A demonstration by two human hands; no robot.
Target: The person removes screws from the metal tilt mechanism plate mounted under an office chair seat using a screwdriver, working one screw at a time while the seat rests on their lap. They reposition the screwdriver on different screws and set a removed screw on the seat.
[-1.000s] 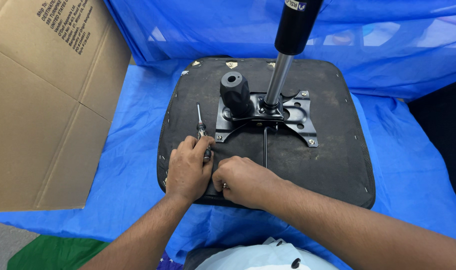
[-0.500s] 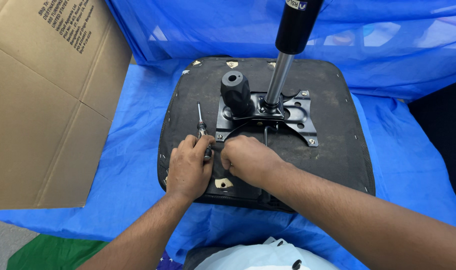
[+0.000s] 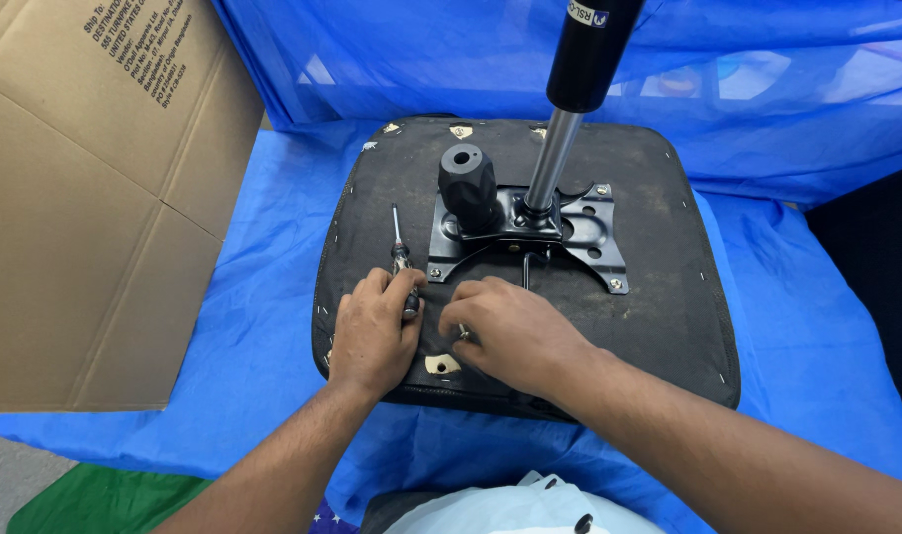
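2 bare forearms (image 3: 303, 445), no sleeves

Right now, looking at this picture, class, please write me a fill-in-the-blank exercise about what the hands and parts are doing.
1. The left hand grips a ____ whose shaft points away from the person.
2. Both hands rest on the black seat base, which lies on a ____ cloth.
3. The gas cylinder stands ____ in the metal plate.
4. Left of the seat stands a ____ box.

Missing words: screwdriver; blue; upright; cardboard
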